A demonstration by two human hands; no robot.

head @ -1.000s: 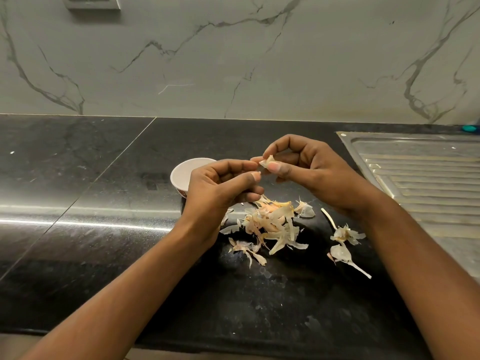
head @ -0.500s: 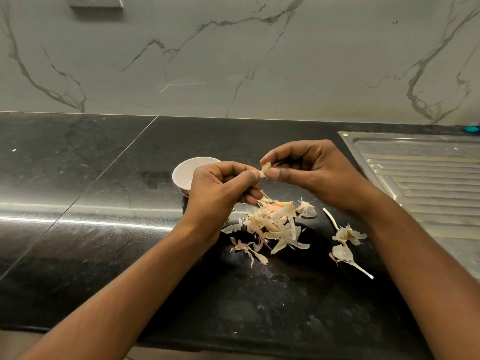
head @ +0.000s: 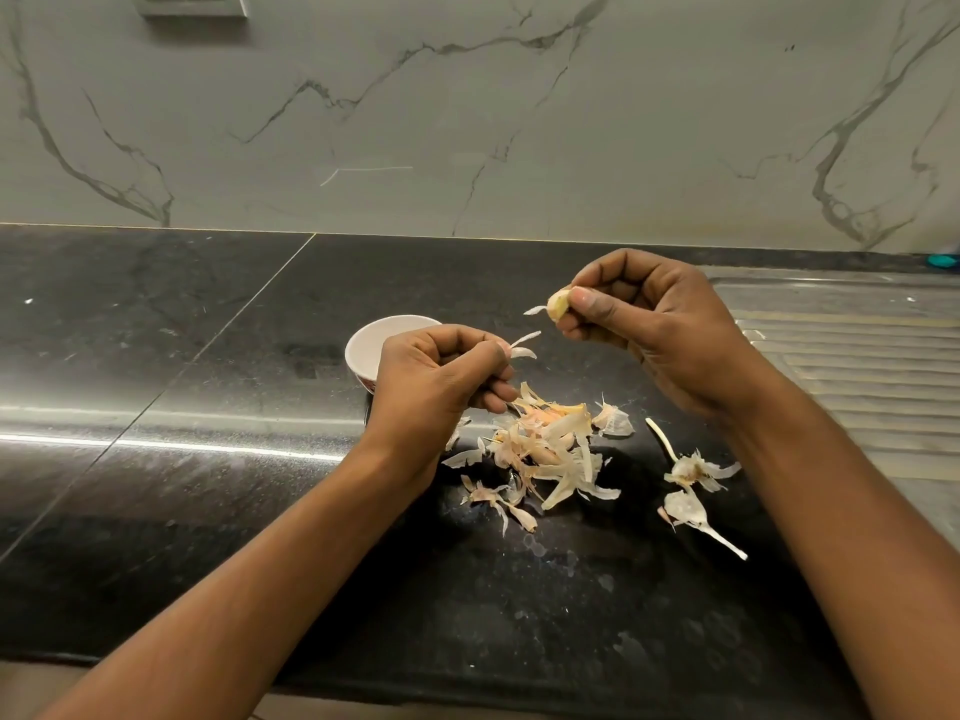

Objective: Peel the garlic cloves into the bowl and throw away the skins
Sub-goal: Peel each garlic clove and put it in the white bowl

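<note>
Listing from the counter's near edge outward, clock face centred on the skin heap:

1. Black polished stone countertop (head: 208,485): work surface. Both forearms reach over its front edge from 5 and 7 o'clock.
2. Two papery white garlic root-and-stem scraps (head: 693,470): at 3 to 4 o'clock, apart from the heap. Judged to be bulb cores stripped of cloves and set aside.
3. Loose heap of pale, pink-tinged garlic skins (head: 545,449): lies on the counter below and between the hands, so torn pieces fall in one place for a single sweep to the bin. Disposal not yet done.
4. Left hand (head: 436,387): at 10 o'clock, fingers curled. Thumb and forefinger pinch a thin white strip of skin (head: 524,345), held near the heap, apparently for dropping.
5. Small round white bowl (head: 363,345): at 10 o'clock, behind the left hand and partly hidden by it. Contents cannot be seen. Probably kept close so a finished clove travels little.
6. Right hand (head: 649,324): at 1 o'clock, raised. Fingertips close round a yellowish garlic clove (head: 558,306), turned tip-outward toward the other hand. A wisp of skin trails from its tip, so it is judged only partly peeled.
7. Ribbed stainless steel drainboard (head: 857,366): at 2 to 3 o'clock, far right. Small teal object (head: 941,260) at its far corner.
8. Grey-veined marble wall (head: 467,122): at 12 o'clock, with a metal switch plate (head: 192,5) at upper left
</note>
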